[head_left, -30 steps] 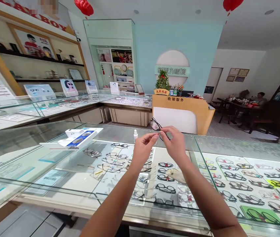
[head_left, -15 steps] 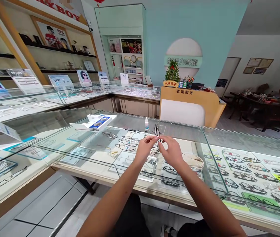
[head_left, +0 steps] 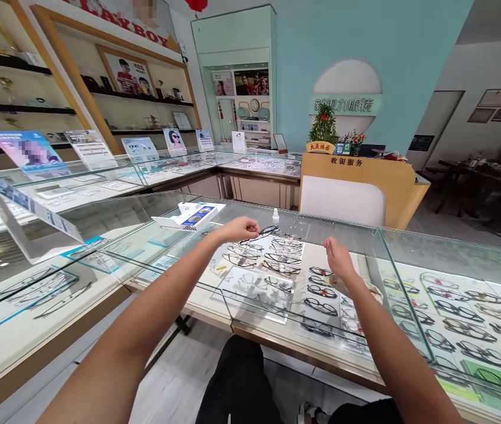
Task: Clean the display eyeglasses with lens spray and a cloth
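Observation:
My left hand [head_left: 242, 228] pinches a pair of dark-framed eyeglasses [head_left: 268, 231] at one end, above the glass counter. Just behind the frame stands a small white bottle [head_left: 275, 218]. To the right, apart from the glasses, my right hand [head_left: 338, 257] is raised with its fingers pressed together; whether anything small is between them is hidden. A beige cloth [head_left: 371, 290] lies beneath that wrist, partly covered by the forearm. Several eyeglasses [head_left: 282, 268] rest in rows under both hands, inside or on the glass case.
A white display box [head_left: 191, 218] sits on the counter left of the bottle. The glass counter edge [head_left: 228, 303] runs in front of me. More eyeglass frames [head_left: 466, 324] fill the right case. Beyond stands a wooden cashier desk [head_left: 398, 182].
My hands were together on the eyeglasses and are now apart: the left has carried them leftward, and the right has let go and moved right. The view has shifted left.

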`<state>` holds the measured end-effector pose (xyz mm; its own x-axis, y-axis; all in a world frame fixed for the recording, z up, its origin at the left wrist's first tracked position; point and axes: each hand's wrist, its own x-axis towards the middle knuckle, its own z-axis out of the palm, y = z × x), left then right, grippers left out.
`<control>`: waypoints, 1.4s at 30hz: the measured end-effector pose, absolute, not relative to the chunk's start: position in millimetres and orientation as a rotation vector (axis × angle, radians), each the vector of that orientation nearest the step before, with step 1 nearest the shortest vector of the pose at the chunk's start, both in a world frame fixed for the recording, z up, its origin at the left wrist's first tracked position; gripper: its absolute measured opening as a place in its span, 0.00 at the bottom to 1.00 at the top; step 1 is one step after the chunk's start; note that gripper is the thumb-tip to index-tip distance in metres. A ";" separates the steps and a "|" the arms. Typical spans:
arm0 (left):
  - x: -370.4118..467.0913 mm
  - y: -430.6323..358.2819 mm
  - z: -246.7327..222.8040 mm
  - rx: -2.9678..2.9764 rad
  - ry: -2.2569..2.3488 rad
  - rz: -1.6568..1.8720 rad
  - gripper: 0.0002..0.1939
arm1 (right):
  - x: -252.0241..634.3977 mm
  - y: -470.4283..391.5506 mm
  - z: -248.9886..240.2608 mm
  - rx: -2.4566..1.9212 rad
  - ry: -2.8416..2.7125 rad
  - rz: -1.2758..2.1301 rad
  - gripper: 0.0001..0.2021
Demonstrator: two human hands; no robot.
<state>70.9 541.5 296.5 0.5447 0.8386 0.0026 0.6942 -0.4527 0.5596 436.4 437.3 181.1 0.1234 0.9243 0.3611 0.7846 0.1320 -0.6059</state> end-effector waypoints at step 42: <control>58.3 675.4 225.1 2.478 1.603 -0.377 0.19 | 423.0 433.1 179.6 -1.446 -1.223 0.733 0.34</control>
